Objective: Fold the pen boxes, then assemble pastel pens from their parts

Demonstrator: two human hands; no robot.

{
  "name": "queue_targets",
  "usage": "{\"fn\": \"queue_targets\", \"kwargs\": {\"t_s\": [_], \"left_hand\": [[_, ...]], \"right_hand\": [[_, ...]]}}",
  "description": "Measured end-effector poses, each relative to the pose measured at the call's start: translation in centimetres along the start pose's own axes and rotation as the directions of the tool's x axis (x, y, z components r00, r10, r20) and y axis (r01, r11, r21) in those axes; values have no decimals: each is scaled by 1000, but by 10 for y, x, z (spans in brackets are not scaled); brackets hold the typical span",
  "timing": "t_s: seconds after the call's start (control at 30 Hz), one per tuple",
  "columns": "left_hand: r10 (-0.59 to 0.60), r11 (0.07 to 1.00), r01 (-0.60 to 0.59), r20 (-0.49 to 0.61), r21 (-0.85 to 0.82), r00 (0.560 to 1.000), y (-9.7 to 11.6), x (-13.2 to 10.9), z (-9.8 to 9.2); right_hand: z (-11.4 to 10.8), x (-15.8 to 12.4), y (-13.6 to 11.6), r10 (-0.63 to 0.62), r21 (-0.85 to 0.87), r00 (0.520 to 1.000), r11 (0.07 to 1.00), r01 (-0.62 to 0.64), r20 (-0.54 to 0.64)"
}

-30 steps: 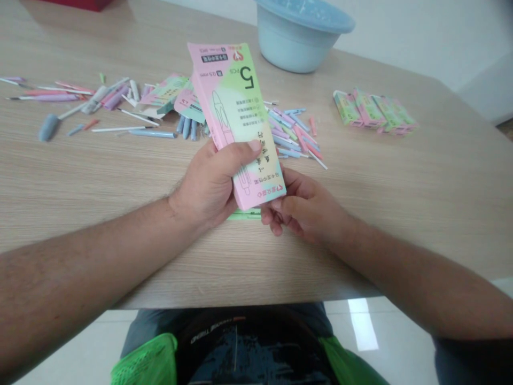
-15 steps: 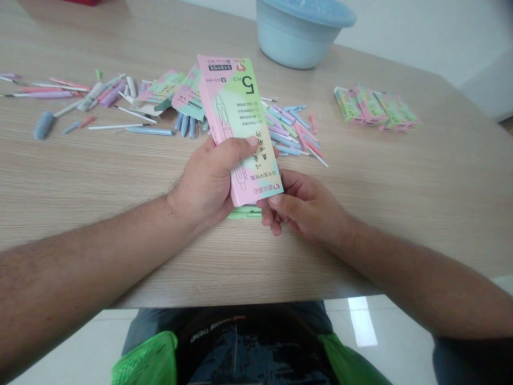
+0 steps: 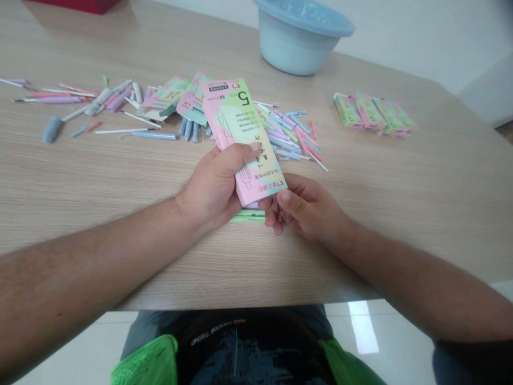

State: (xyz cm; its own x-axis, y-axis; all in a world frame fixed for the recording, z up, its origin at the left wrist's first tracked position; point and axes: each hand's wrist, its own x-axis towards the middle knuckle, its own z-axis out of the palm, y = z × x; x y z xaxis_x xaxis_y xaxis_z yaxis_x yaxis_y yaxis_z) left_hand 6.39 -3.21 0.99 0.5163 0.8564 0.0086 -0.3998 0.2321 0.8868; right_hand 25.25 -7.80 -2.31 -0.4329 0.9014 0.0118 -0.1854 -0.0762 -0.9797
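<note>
A pastel pink, yellow and green pen box [image 3: 236, 115] is tilted up above the table, its printed face with a pen drawing and a "5" towards me. My left hand [image 3: 214, 182] grips its left side, thumb across the front and fingers hidden behind. At the box's lower right corner, my right hand [image 3: 310, 208] has thumb and curled fingers closed on the edge; the exact hold is partly hidden. Below the lower end of the box show green pens [image 3: 247, 216] and a bit of lilac, mostly covered.
Loose pens and refills [image 3: 286, 133] lie in a pile behind the box. More pen parts [image 3: 70, 99] spread at left, near other pen boxes [image 3: 170, 93]. Several packed boxes [image 3: 371, 112] stand at right. A blue basin [image 3: 296, 51] and red object [image 3: 80, 4] are further back.
The box's upper end has dipped lower and towards me, tilting the box more. Both hands stay close to where they were, and the view has shifted slightly.
</note>
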Motion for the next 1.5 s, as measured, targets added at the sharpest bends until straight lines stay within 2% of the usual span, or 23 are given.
{"fn": "queue_targets", "kwargs": {"t_s": [0.07,0.23,0.27,0.33,0.4,0.53,0.6,0.7,0.77,0.8,0.97,1.1,1.2,1.33,1.4,1.5], "left_hand": [[74,997,-74,-17,-6,997,-2,1,0],[91,991,-104,145,87,985,-8,2,-8],[109,983,-126,132,134,985,-9,3,-11],[167,966,-167,15,199,986,-11,5,-15],[205,964,-185,-94,192,974,-12,8,-18],[147,979,-122,-157,162,976,-13,14,-22],[129,979,-100,-163,176,978,-13,15,-23],[124,976,-89,-170,198,978,-13,15,-22],[136,973,-97,-178,212,975,-12,14,-21],[143,971,-103,-179,218,973,-11,14,-20],[172,961,-141,-115,238,978,-5,10,-19],[263,928,-272,70,256,962,-1,10,-22],[306,873,-360,205,329,930,-4,11,-25],[336,783,-382,184,492,924,-10,11,-26],[324,755,-360,165,549,931,-10,8,-25],[315,699,-343,161,627,935,-4,4,-23]], "right_hand": [[0,2,3,-15,39,1000,999,15,-17],[-4,7,4,9,-47,985,999,-17,-174],[-7,8,3,-6,-85,981,996,-11,-195],[-14,10,1,-53,-183,974,983,13,-218],[-21,12,0,-110,-272,967,961,44,-230],[-34,12,2,-196,-384,950,919,92,-242],[-37,10,4,-277,-484,930,865,132,-241],[-37,6,6,-454,-716,867,674,183,-206],[-36,4,6,-503,-802,844,574,166,-186],[-35,4,6,-493,-803,849,575,154,-190],[-35,9,0,-308,-588,928,798,132,-210],[-39,13,-5,-153,-373,977,924,87,-151],[-35,14,-7,-166,-201,965,972,125,-204],[-21,13,-10,-161,38,941,983,180,-297],[-17,12,-9,-119,77,944,986,149,-308],[-18,10,-2,-69,-2,937,997,73,-342]]}}
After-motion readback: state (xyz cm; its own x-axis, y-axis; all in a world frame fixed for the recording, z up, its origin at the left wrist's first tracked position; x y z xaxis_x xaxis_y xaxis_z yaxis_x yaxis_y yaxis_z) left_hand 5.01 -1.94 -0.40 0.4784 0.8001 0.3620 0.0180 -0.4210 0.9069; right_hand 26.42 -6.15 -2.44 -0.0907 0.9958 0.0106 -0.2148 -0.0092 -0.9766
